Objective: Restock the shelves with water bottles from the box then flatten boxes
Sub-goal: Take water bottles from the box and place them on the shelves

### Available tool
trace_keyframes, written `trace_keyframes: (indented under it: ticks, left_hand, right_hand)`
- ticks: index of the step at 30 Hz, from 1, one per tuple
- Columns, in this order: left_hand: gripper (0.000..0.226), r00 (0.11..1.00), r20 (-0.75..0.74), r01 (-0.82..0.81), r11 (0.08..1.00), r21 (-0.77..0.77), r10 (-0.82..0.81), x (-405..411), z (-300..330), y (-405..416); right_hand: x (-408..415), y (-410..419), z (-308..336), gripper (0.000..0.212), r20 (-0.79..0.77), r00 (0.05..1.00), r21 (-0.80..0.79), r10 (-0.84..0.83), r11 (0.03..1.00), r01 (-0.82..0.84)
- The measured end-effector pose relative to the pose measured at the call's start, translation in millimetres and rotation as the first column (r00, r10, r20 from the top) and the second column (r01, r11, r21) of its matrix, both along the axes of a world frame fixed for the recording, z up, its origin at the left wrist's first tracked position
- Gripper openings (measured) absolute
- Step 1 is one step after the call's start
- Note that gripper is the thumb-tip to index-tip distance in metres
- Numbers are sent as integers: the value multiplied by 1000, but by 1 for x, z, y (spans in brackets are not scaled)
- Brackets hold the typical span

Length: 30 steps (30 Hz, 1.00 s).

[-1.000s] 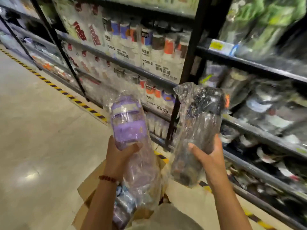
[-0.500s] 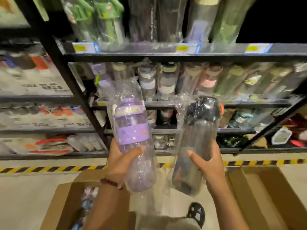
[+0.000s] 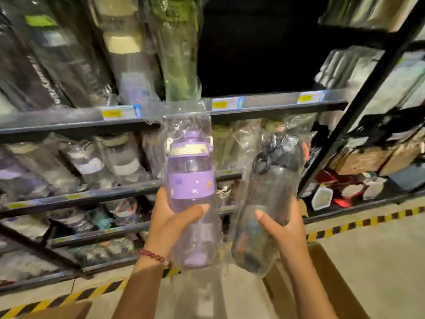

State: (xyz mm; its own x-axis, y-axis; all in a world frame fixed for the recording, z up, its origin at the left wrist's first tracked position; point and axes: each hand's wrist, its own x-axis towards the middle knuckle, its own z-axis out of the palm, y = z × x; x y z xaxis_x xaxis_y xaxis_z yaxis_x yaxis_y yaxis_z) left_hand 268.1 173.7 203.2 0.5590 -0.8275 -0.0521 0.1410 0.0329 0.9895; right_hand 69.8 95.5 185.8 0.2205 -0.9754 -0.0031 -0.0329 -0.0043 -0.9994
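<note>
Head view, facing the shelf: left hand grips the purple bottle, right hand grips the dark bottle, both bagged, long axes near upright, caps up. Empty dark bay sits above the shelf's front edge, up-right of both hands; right hand looks nearer, box below it.

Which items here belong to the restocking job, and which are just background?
Job:
left hand gripping purple bottle
right hand gripping dark bottle
cardboard box
shelf

Background:
hazard-striped floor tape
bead bracelet
</note>
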Motion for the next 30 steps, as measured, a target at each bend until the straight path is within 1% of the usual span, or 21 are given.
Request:
trace_keyframes:
  ticks: [1, 2, 4, 6, 8, 10, 12, 15, 19, 21, 23, 24, 26, 27, 28, 30]
  left_hand:
    - [82, 1000, 0, 17, 1000, -5, -17, -9, 3, -12]
    - [82, 999, 3, 35, 999, -6, -35, -16, 5, -23]
    - [80, 998, 24, 55, 998, -11, -55, -24, 9, -44]
    - [79, 997, 52, 66, 997, -28, -64, -27, 14, -66]
    - [83, 993, 91, 85, 995, -47, -80, -26, 20, -90]
    - [86, 992, 98, 81, 995, -59, -75, -21, 24, -117]
    - [87, 993, 110, 59, 996, -65, -51, -12, 31, -148]
    - [86, 990, 130, 67, 994, -89, -55, 1, 46, -196]
    - [88, 990, 118, 85, 989, -121, -71, 14, 70, -250]
    - [88, 991, 96, 104, 985, -136, -92, 19, 80, -272]
    - [82, 991, 84, 112, 984, -140, -101, 21, 92, -293]
    - [76, 991, 80, 118, 982, -145, -107, 22, 99, -303]
    - [60, 990, 76, 131, 979, -156, -120, 24, 110, -320]
    - [58, 989, 83, 133, 978, -163, -120, 25, 113, -328]
    - [61, 990, 83, 128, 977, -168, -116, 26, 117, -335]
    - [75, 993, 69, 107, 981, -162, -97, 28, 121, -346]
  right_hand:
    - [-8, -9, 0, 90, 3, 1000, 4, -13, 1000, 13]
    - [-14, -18, 0, 88, 5, 1000, 5, -27, 1000, 27]
    - [-22, -35, -1, 76, 15, 999, 4, -45, 999, 45]
    - [-24, -55, 1, 71, 13, 999, 5, -51, 999, 51]
    - [-22, -77, 5, 80, 22, 999, -14, -43, 999, 44]
    - [-17, -101, 13, 88, 44, 998, -18, -38, 999, 39]
    - [-8, -128, 23, 82, 54, 998, -42, -33, 998, 35]
    - [6, -170, 39, 89, 68, 997, -72, -24, 997, 29]
    - [15, -225, 68, 77, 102, 993, -101, -53, 993, 63]
    - [16, -251, 83, 67, 105, 993, -106, -53, 992, 64]
    - [18, -276, 95, 52, 117, 992, -94, -40, 994, 51]
    - [20, -288, 100, 47, 130, 991, -82, -35, 996, 46]
    - [22, -309, 106, 50, 163, 986, -34, -20, 999, 26]
    - [24, -318, 108, 52, 182, 983, -4, -19, 1000, 20]
    - [26, -327, 111, 52, 205, 979, 20, -16, 1000, 12]
    - [30, -343, 115, 50, 240, 971, 56, -4, 998, -10]
